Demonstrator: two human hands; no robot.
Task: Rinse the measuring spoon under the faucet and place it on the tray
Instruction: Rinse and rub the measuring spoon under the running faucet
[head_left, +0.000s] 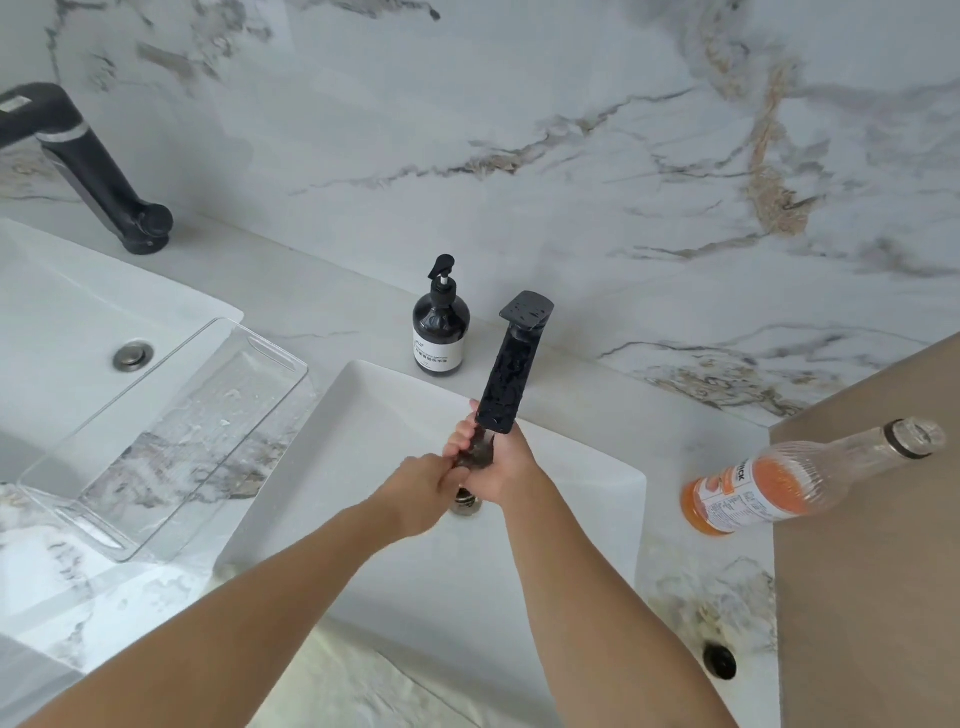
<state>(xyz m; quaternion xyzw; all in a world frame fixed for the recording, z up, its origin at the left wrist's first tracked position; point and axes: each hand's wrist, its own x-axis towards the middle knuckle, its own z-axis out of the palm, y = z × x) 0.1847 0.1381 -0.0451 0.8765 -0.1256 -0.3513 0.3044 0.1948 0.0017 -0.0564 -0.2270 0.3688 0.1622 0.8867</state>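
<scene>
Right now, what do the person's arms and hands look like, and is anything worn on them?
Both arms are bare as far up as the view shows: no sleeves, gloves, watch or bracelet. The left hand and right hand show no rings on the visible fingers, though some fingers are hidden. No markings show on either forearm.
</scene>
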